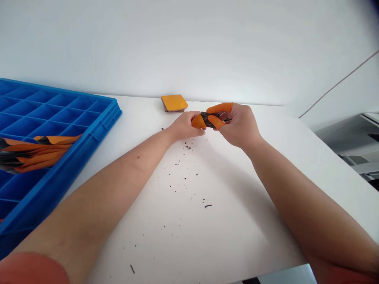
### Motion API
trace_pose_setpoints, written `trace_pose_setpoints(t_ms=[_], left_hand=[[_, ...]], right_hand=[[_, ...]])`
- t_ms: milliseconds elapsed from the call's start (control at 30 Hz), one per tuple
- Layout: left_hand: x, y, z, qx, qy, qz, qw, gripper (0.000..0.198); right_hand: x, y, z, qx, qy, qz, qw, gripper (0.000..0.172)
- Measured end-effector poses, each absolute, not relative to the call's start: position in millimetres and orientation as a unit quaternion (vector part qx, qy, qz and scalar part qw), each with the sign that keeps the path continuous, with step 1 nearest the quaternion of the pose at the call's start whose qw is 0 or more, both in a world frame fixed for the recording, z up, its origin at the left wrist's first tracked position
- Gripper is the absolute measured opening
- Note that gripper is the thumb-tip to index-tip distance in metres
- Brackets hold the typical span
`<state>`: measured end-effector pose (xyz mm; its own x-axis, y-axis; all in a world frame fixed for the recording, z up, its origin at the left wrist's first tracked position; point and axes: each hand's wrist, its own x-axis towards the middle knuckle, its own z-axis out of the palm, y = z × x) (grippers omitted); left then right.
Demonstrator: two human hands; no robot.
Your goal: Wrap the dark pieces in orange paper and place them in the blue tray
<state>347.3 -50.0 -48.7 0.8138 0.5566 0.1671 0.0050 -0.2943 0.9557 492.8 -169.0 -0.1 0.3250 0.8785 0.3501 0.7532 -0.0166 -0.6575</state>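
My left hand [189, 125] is closed around one end of a small dark piece with a mottled brown-black surface [209, 119]. Its thumb wears an orange finger cot [198, 121]. My right hand [235, 122] pinches the other end between thumb and forefinger, both covered by orange cots. The piece is held above the white table, and fingers hide much of it, so its exact kind does not show. Beyond my left hand lies a yellow-orange square block [174, 103] with a brown underside. Dark crumbs [188, 147] are scattered on the table below my hands.
A blue divided tray [97, 134] takes up the left side, with folded orange-and-black sheets [44, 152] in some compartments. The white wall [189, 47] rises behind the table [225, 236]. A metallic edge [284, 274] shows at the bottom; grey equipment [355, 138] stands right.
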Motion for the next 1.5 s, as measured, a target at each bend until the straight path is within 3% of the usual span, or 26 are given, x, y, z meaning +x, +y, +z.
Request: trace_pose_setpoints(t_ms=[167, 533, 833, 967, 1233, 1500], left_hand=[[348.3, -49.2, -50.2, 0.775, 0.184, 0.252, 0.550, 0.017], [347.2, -48.0, -49.2, 0.750, 0.163, 0.212, 0.604, 0.036], [350.1, -49.2, -52.8, 0.766, 0.173, 0.228, 0.575, 0.019], [350.4, -44.2, -53.5, 0.750, 0.164, 0.248, 0.592, 0.023], [350.3, -42.2, -53.0, 0.725, 0.167, 0.257, 0.617, 0.030], [351.3, -48.7, -50.9, 0.752, 0.178, 0.264, 0.577, 0.021]], right_hand=[[491.1, -171.2, 0.2, -0.695, -0.626, 0.032, 0.353, 0.024], [497.5, -172.4, -2.8, -0.674, -0.688, -0.014, 0.269, 0.027], [491.5, -171.2, -8.9, -0.638, -0.711, -0.054, 0.291, 0.033], [496.1, -171.6, -7.7, -0.626, -0.704, -0.056, 0.331, 0.035], [498.8, -169.0, -20.2, -0.637, -0.647, -0.074, 0.412, 0.032], [483.5, -165.2, -30.7, -0.636, -0.634, -0.068, 0.436, 0.020]])
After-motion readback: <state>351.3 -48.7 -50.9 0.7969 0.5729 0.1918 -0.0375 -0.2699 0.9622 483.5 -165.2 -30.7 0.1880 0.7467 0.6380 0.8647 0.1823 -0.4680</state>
